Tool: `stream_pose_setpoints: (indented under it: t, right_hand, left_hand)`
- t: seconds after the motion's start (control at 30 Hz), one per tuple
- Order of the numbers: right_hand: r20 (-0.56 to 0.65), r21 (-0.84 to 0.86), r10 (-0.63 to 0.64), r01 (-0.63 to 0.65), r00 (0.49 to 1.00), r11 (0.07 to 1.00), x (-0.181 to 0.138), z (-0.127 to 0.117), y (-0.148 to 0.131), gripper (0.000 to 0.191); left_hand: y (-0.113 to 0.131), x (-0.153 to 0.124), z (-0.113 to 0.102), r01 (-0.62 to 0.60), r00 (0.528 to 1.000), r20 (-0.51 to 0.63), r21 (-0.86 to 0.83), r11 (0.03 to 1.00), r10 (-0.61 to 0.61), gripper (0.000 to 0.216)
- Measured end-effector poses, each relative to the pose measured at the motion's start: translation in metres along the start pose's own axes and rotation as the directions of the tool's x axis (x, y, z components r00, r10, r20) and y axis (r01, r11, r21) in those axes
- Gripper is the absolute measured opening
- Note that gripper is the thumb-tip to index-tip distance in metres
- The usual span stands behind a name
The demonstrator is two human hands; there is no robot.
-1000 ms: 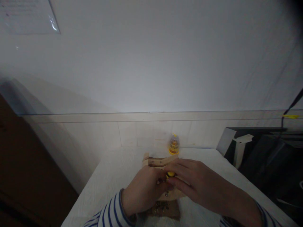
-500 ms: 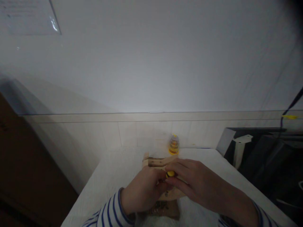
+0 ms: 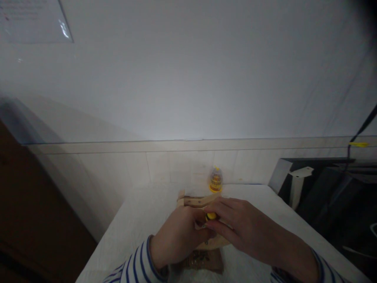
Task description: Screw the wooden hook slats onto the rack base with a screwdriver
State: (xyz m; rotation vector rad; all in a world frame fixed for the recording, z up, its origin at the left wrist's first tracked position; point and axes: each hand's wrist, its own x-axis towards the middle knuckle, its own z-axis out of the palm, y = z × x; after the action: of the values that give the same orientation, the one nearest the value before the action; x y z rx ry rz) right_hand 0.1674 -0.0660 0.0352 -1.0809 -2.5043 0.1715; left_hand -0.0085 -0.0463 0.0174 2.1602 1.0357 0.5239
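Note:
Low in the middle of the view, my right hand [image 3: 235, 220] pinches a short yellow-and-black handle [image 3: 211, 216], which looks like a screwdriver's. My left hand [image 3: 185, 232] is closed right beside it, fingers curled near the lower end of the handle; what they grip is hidden. Both hands are over a pale wooden piece [image 3: 193, 201] with dark holes or screw heads along its far bar. My hands cover much of it. Under its near side lies a brown packet [image 3: 207, 261] with dark print and small shiny bits on it.
A clear, cone-shaped bottle [image 3: 216, 181] with yellow base and tip stands at the back of the white-covered table [image 3: 141, 212], by the wall. Dark equipment and a white bracket [image 3: 297, 186] are at the right. A brown wooden panel [image 3: 38, 204] rises at the left.
The left thumb has shifted slightly right, beneath the yellow handle. Both hands otherwise keep their places, and the view has moved a little.

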Motion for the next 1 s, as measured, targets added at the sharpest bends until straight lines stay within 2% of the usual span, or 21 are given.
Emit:
stream_pose_setpoints:
  t: [0.17,0.37,0.63,1.0]
  right_hand:
    - [-0.005,0.034,-0.003,0.003,1.0,0.999,0.0006,0.0,0.0009,0.016]
    - [-0.057,0.102,-0.058,0.064,0.997,0.993,-0.0018,-0.0028,0.0009,0.033]
    - [-0.023,0.094,-0.043,0.045,0.999,0.995,-0.0017,-0.0048,0.0001,0.022]
    - [-0.011,0.087,-0.03,0.031,0.999,0.996,0.0002,-0.005,0.0005,0.02]
  left_hand:
    - [-0.0045,0.0019,0.0022,0.062,0.998,-0.026,0.058,0.996,-0.06,0.019]
    - [-0.0022,0.0025,0.0007,0.091,0.996,-0.013,0.099,0.991,-0.09,0.022]
    - [-0.0035,0.0022,0.0009,0.049,0.999,0.002,0.055,0.997,-0.049,0.021]
    - [0.0005,0.0013,-0.0013,0.006,0.999,0.038,0.058,0.998,-0.008,0.022]
